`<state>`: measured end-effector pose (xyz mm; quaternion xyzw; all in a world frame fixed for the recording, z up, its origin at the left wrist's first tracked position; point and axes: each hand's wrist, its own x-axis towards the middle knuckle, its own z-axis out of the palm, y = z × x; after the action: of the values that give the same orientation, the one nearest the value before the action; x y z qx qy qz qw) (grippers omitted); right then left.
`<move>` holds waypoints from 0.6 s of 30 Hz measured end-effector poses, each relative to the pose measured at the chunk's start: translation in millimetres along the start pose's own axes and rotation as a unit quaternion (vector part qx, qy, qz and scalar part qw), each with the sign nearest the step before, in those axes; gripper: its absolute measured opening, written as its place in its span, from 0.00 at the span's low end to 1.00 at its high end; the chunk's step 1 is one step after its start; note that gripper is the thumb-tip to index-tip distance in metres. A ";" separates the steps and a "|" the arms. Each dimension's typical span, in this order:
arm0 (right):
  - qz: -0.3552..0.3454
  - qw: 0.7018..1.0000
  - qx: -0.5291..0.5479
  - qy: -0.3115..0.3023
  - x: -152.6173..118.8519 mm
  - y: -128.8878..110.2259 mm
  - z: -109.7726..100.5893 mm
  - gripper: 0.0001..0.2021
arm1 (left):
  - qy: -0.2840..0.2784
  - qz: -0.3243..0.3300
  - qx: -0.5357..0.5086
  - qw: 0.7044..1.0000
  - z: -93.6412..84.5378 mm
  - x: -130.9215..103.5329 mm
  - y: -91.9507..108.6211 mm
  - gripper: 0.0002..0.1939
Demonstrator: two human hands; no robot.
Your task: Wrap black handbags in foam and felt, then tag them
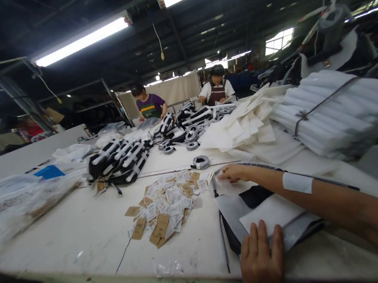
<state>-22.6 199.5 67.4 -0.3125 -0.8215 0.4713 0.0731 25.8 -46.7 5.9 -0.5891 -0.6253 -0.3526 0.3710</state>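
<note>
A grey and black fabric piece [232,210], apparently a flat bag, lies in front of me with a folded white sheet [269,212] on it. My left hand [261,255] rests flat at the near edge of the white sheet, fingers stretched out and slightly apart. My right hand [233,172] reaches across to the far left corner, its fingers bent together at some clear plastic [221,186] there. A white patch [297,182] is on the right forearm. Dark trim [221,235] runs down the piece's left side.
A heap of brown and white string tags [168,207] lies left of the piece. Behind are black-and-white strapped bundles [121,158], a grey coil [201,162], loose white sheets [240,129] and a tied white stack [339,106]. Plastic bags [18,203] lie left. Two people work across the table.
</note>
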 end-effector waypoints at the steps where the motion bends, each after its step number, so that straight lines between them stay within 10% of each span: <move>1: 0.017 0.999 0.025 -0.013 -3.2 -1.9 -3.7 0.10 | -0.005 0.002 0.000 1.000 -0.5 -0.4 -0.3 0.14; 9: -0.091 0.981 0.171 -0.029 -60.3 -35.2 -11.8 0.23 | -0.021 -0.003 -0.006 1.000 5.1 -8.8 1.8 0.17; 18: -0.309 0.949 -0.053 -0.018 -167.2 1.2 -0.4 0.10 | -0.104 0.014 -0.009 0.994 -8.7 -3.7 -2.8 0.16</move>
<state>111.0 102.9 95.8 -0.0382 -0.9030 0.3864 0.1839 23.6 -56.2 6.7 -0.6344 -0.6491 -0.2903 0.3032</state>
